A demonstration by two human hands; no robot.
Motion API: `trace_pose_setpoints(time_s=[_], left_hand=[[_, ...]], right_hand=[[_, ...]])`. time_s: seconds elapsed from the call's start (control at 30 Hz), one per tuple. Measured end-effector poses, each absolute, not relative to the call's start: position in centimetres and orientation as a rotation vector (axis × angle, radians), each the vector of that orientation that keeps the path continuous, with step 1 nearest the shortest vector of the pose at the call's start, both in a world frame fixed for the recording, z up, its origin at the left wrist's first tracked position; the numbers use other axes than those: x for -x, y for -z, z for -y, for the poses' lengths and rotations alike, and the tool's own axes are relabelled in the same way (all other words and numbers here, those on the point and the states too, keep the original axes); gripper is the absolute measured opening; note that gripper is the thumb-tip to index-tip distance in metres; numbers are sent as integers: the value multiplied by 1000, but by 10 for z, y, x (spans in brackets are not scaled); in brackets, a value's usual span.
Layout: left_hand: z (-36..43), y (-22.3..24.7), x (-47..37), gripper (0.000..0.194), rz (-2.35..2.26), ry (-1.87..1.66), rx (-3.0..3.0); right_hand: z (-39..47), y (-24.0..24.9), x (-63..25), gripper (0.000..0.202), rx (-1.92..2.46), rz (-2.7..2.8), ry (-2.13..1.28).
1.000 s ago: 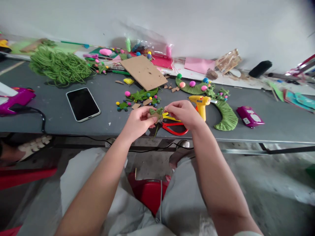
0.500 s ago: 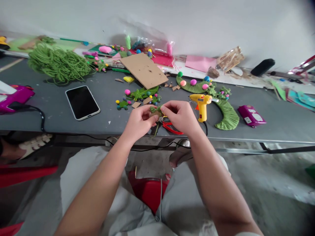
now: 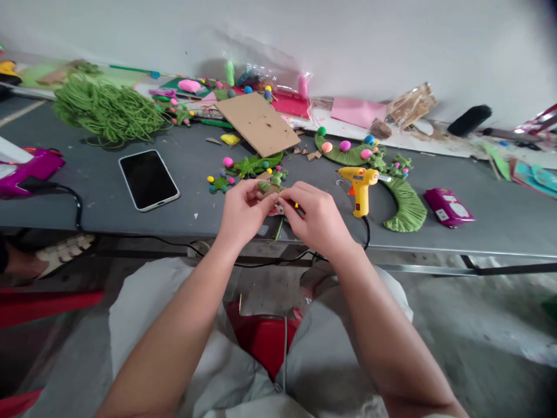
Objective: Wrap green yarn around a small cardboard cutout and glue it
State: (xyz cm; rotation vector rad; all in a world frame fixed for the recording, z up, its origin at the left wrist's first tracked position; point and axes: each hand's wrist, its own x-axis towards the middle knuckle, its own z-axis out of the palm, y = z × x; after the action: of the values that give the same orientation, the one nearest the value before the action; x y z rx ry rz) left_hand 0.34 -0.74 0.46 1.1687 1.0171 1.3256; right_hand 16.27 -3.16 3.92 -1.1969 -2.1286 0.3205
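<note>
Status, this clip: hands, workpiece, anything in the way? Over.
Left hand holding small, green-yarn-wrapped brown cardboard piece. Right hand at its edge, exact grip hidden. Yellow plastic glue gun to the right, clear of both hands.

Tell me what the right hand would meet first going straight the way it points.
Likely the green yarn-wrapped cardboard piece, then the left hand holding it; depth there is unclear.

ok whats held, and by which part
A small green-wrapped cardboard piece, its near side in the left hand; what the right hand pinches is unclear.
</note>
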Motion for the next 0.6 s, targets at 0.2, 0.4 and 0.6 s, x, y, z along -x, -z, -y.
trace_pose_setpoints(time_s=[0.2,0.4,0.6], left_hand=[[8,-6,-2,17,-1012,-1375,-1011],[7,-12,0,16,-960,-1322,-885],[6,-13,7,18,-910,-1217,-841]], right_hand=[[34,-33,-160,26,1307,2157,-243],[30,-27,-162,26,1316,2182,-236],[26,-24,-165,27,1245,2154,-311]])
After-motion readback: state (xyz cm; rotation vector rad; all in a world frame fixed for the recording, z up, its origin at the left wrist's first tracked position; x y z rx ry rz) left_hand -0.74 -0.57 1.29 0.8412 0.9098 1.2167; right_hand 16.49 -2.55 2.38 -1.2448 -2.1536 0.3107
